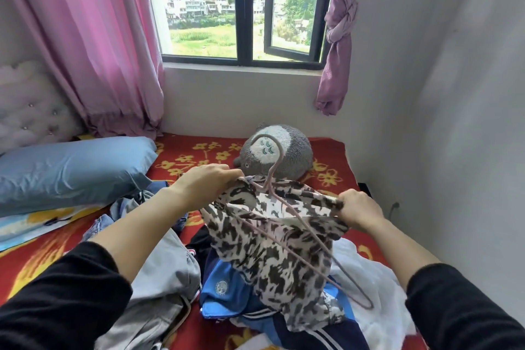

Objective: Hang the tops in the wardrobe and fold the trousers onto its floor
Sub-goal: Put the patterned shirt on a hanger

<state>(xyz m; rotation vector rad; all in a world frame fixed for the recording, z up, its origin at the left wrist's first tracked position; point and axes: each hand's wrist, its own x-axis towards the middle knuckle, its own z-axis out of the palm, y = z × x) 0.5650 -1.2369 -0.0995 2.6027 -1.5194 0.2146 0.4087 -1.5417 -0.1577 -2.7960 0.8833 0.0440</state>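
While the left hand pinches one bunched shoulder and the right hand grips the other, the thin brown-and-cream blotched top hangs above the heap of clothes in the middle of the red flowered bed. It sags, limp and light. A thin pink wire hanger sits partly inside it, hook poking out of the neck towards the bed's far edge. Such soft cloth looks likely to slide off bare wire, so I'd hold it at the shoulders, then carry it by the hook
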